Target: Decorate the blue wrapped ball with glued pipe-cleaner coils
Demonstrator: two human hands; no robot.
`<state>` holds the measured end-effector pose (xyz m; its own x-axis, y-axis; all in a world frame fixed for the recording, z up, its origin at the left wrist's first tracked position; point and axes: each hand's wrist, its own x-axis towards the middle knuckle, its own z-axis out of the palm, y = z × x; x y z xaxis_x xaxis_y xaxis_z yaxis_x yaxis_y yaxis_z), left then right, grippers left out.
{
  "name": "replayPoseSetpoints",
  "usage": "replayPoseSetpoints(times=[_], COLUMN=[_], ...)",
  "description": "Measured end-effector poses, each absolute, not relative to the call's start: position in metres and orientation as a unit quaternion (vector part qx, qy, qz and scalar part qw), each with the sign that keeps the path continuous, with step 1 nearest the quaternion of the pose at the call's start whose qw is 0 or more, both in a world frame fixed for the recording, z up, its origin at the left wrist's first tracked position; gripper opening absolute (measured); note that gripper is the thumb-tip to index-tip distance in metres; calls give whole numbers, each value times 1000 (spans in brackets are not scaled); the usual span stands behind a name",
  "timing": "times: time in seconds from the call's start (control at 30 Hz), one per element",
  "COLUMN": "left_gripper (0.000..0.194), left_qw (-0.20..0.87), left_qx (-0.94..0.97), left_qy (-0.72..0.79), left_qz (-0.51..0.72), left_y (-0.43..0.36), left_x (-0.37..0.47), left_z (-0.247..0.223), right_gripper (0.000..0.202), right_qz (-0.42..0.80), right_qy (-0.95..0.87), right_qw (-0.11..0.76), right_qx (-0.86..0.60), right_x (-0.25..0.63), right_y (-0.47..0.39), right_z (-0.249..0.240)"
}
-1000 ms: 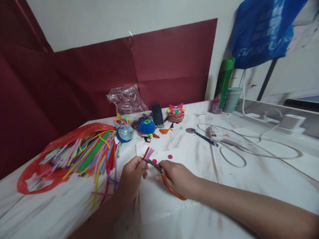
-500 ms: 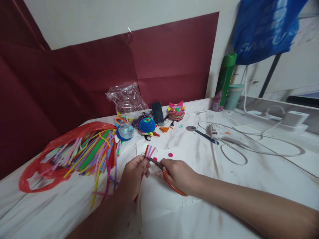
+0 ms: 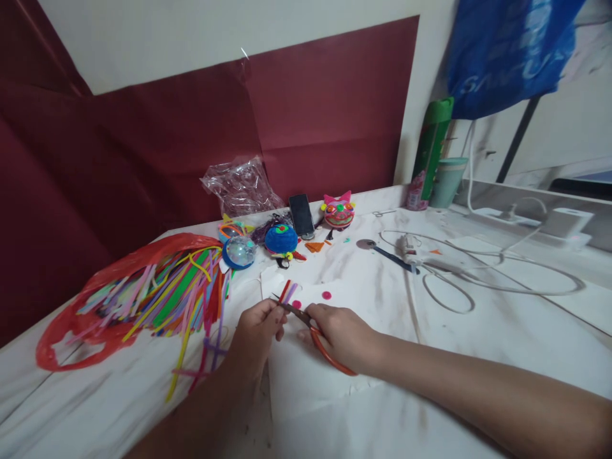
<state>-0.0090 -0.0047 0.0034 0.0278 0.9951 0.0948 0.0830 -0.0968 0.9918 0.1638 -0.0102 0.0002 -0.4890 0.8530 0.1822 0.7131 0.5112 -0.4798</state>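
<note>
My left hand (image 3: pixel 261 328) is closed, pinching a small bunch of pipe cleaners (image 3: pixel 289 291) in red, white and purple, whose ends stick up past the fingers. Wrapped around the orange handles of a pair of scissors (image 3: pixel 319 341) is my right hand (image 3: pixel 342 335). The blades lie across the pipe cleaners just above my left fingertips; whether they are fully closed is too small to tell. Beneath both hands spreads a white paper sheet (image 3: pixel 306 401). Two pink discs (image 3: pixel 326 295) rest on it close to the scissors.
Left, a red plastic bag (image 3: pixel 52 347) spills many-coloured pipe cleaners (image 3: pixel 167 299). Behind stand a blue ball-shaped craft (image 3: pixel 281 240), a clear ball (image 3: pixel 240 252), a phone (image 3: pixel 301 215) and a pink craft head (image 3: pixel 339 210). To the right lie a glue gun (image 3: pixel 410 248) and a looped cable (image 3: pixel 526 290).
The pipe cleaner ends above my left hand have shifted slightly and sit closer together. Both hands keep nearly the same place, and the view has tilted a little.
</note>
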Motion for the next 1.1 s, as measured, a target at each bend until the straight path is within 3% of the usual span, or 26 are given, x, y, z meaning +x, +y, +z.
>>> replayPoseSetpoints(times=[1.1], left_gripper=[25], left_qw=[464], left_qx=[552], left_qy=[503], left_qz=[477], left_y=[-15], left_x=[-1], left_z=[6], right_gripper=[27], right_qz=[204], right_qy=[-837], right_qw=[220], right_qx=[-459], right_x=[164], right_y=[-12], right_z=[0])
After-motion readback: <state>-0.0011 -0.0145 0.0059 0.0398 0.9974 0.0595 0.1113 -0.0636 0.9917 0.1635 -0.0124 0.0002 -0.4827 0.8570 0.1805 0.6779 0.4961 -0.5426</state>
